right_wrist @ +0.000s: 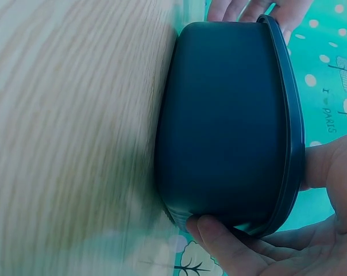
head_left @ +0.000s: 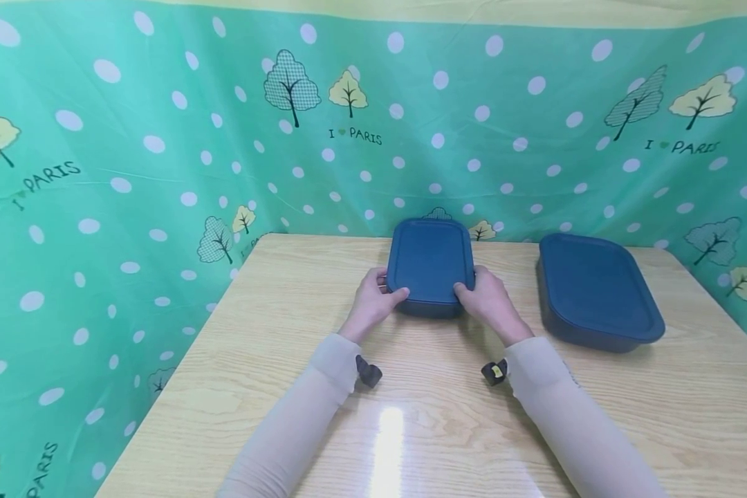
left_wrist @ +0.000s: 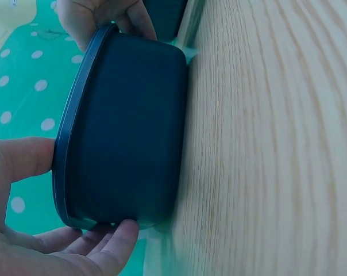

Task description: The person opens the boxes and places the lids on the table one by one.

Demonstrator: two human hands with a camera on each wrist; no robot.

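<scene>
A smaller dark blue lidded food container (head_left: pixel 431 259) sits near the back edge of the wooden table, between both hands. My left hand (head_left: pixel 375 302) grips its left side, thumb on the lid's front corner and fingers along the side wall. On the opposite side my right hand (head_left: pixel 490 304) holds it the same way, its thumb on the lid's near right corner. The left wrist view shows the container's front wall (left_wrist: pixel 127 126) close over the tabletop, with the lid (right_wrist: pixel 288 126) seated on its rim in the right wrist view.
A larger dark blue lidded container (head_left: pixel 600 290) stands to the right on the wooden table (head_left: pixel 286 311). Behind and to the left hangs a green dotted curtain (head_left: pixel 224 138), meeting the table's back edge. A wrist camera (head_left: pixel 369 372) sits under the left sleeve, another (head_left: pixel 494 372) by the right.
</scene>
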